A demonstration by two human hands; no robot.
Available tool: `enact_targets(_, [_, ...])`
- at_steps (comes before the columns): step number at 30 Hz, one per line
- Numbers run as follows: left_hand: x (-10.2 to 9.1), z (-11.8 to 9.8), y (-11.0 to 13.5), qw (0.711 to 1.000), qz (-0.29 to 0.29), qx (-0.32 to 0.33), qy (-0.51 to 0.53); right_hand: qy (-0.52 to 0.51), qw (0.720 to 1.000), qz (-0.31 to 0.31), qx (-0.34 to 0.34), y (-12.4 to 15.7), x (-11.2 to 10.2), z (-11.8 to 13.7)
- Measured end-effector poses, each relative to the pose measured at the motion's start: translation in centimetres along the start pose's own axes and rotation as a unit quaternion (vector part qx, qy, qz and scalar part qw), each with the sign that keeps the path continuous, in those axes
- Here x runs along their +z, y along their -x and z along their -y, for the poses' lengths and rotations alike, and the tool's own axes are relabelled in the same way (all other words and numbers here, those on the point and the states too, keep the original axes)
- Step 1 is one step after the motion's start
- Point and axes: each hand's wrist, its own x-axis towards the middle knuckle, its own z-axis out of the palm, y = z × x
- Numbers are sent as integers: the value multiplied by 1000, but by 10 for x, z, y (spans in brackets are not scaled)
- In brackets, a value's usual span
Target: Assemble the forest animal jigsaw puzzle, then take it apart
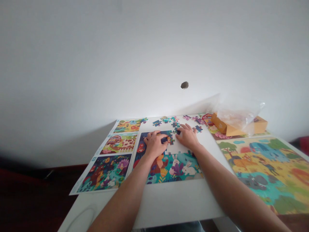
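Note:
A partly joined jigsaw puzzle (pixel 178 174) with rabbits, plants and a dark night background lies on the white table. My left hand (pixel 154 144) rests on its upper left part, fingers apart and slightly bent. Just right of the puzzle's upper edge, my right hand (pixel 188 137) has its thumb and fingertips closed around a small dark puzzle piece (pixel 178 131). Another loose piece (pixel 175 125) lies beside those fingertips. Between the two hands, the joined pieces (pixel 171 138) form a jagged edge around a gap where the white table shows.
Several loose pieces (pixel 166 119) are scattered along the back by the wall. At left lies a reference sheet (pixel 116 154) with three pictures. On the right are a finished safari puzzle (pixel 267 167), an orange box (pixel 259 125) and a clear plastic bag (pixel 241 112).

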Motion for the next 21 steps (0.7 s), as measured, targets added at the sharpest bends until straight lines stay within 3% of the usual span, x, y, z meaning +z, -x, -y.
enact_targets(15, [1, 0, 0, 1000, -13, 8, 13, -19, 998, -54, 22, -4, 2, -2])
enact_targets(17, [0, 0, -1, 999, -24, 12, 32, -46, 996, -81, -8, -4, 3, -2])
enact_targets(21, [-3, -3, -3, 992, -62, 35, 108, -113, 977, -116, -139, -1, 3, 2])
